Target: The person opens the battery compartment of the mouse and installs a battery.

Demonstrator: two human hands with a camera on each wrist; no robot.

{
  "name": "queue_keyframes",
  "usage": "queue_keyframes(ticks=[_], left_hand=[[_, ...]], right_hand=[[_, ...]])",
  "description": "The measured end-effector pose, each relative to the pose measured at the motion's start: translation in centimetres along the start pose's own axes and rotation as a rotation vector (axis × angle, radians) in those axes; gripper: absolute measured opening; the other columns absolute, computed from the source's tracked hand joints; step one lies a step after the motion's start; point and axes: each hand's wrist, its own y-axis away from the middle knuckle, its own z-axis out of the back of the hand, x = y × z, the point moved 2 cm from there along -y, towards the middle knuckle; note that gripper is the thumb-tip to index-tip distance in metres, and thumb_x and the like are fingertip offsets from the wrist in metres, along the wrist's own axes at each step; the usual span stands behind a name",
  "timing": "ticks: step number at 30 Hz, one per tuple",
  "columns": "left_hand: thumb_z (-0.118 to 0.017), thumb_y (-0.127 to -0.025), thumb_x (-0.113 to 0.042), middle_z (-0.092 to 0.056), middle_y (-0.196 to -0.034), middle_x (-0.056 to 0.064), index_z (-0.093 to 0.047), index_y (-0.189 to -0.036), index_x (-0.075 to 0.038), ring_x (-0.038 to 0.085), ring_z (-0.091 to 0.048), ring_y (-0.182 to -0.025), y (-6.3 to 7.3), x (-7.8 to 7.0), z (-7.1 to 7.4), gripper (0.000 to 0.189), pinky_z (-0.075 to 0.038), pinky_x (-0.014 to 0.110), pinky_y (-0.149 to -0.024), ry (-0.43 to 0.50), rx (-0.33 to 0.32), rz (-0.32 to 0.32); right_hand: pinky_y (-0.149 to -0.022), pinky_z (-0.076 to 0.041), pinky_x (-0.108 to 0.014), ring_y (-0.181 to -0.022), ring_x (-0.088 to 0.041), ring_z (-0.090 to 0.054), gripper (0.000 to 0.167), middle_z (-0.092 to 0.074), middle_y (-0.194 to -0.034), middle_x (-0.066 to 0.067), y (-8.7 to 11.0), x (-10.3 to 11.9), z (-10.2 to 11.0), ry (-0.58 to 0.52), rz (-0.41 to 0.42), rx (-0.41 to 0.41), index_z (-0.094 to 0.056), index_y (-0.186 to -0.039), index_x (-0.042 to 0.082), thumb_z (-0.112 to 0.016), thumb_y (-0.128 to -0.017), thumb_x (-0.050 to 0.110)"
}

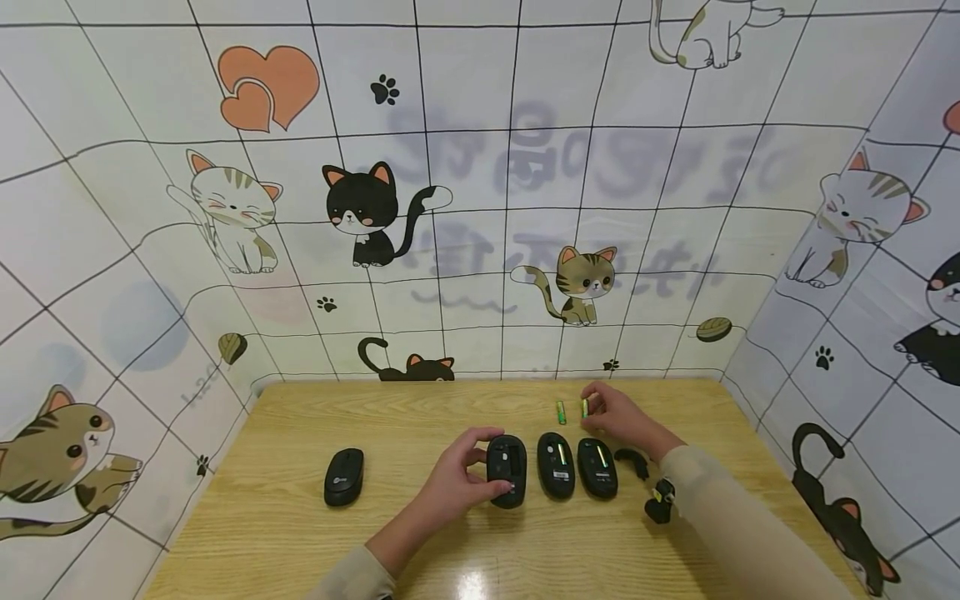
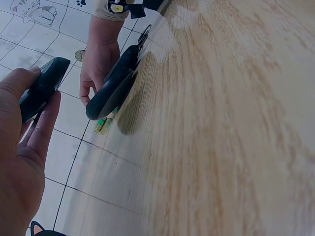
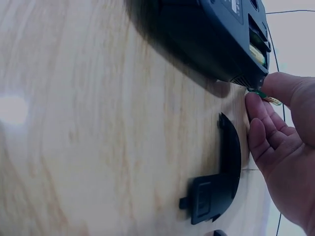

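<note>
Wooden tabletop [image 1: 300, 550]: two mice loaded, left hand [image 1: 459, 475] gripping third opened mouse [image 1: 507, 469], right hand [image 1: 617, 417] pinching its battery [image 1: 585, 407], spare beside.

table [image 1: 300, 500]: glossy wood grain | mice [image 1: 556, 465]: matt black plastic | wall [image 1: 480, 167]: printed cloth

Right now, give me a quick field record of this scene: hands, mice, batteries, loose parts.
left hand: grips an upturned mouse, its battery bay looks empty
right hand: pinches a green battery
loose battery: lies on the table, left of the pinched one
middle mouse: upturned, battery fitted
right mouse: upturned, battery fitted
far-left mouse: right way up, apart from the row
cover: off, lying on the table near the right hand
</note>
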Motion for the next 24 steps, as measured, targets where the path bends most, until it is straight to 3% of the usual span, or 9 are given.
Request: queue_keyframes(ticks=[4,8,16,19,24], left_hand=[[-0.09,-0.092,-0.001,-0.056,-0.15,0.015,-0.052,-0.16,-0.008,0.034,-0.08,-0.098,0.0,0.0,-0.1,0.078,-0.069,0.04,-0.079,-0.005,-0.001,-0.006],[-0.09,-0.092,-0.001,-0.062,-0.142,0.016,-0.055,-0.158,-0.015,0.035,-0.081,-0.094,0.0,0.0,-0.1,0.076,-0.069,0.04,-0.079,0.001,-0.001,-0.006],[-0.089,-0.092,0.001,-0.064,-0.139,0.018,-0.057,-0.156,-0.022,0.036,-0.081,-0.088,0.0,-0.4,-0.2,0.075,-0.069,0.041,-0.078,0.014,0.0,-0.004],[-0.089,-0.092,0.001,-0.065,-0.137,0.018,-0.056,-0.157,-0.019,0.036,-0.081,-0.088,0.0,-0.4,-0.2,0.076,-0.069,0.041,-0.078,0.023,0.004,-0.002],[-0.089,-0.091,0.003,-0.065,-0.137,0.018,-0.053,-0.159,-0.009,0.037,-0.081,-0.087,-0.1,-0.4,-0.4,0.077,-0.069,0.042,-0.077,0.037,0.011,0.001]], right_hand=[[-0.07,-0.051,-0.035,-0.086,-0.024,-0.062,0.043,-0.068,-0.104,-0.013,0.1,-0.3,-0.1,-0.018,0.005,-0.031,-0.057,-0.133,0.0,-0.081,-0.098,0.001],[-0.07,-0.055,-0.034,-0.085,-0.023,-0.064,0.037,-0.068,-0.101,-0.012,0.3,-0.3,0.2,-0.042,0.035,-0.082,-0.058,-0.133,-0.002,-0.077,-0.102,0.002],[-0.085,-0.061,-0.052,-0.1,-0.042,-0.07,0.034,-0.071,-0.11,-0.017,1.3,1.9,1.0,-0.143,0.108,-0.15,-0.059,-0.137,0.0,-0.073,-0.107,0.006],[-0.088,-0.062,-0.054,-0.102,-0.035,-0.072,0.033,-0.072,-0.114,-0.015,1.8,2.9,0.9,-0.16,0.123,-0.156,-0.061,-0.136,0.004,-0.075,-0.107,0.008],[-0.085,-0.062,-0.049,-0.099,-0.024,-0.072,0.032,-0.072,-0.115,-0.014,2.8,4.5,0.3,-0.197,0.18,-0.148,-0.064,-0.134,0.008,-0.077,-0.105,0.009]])
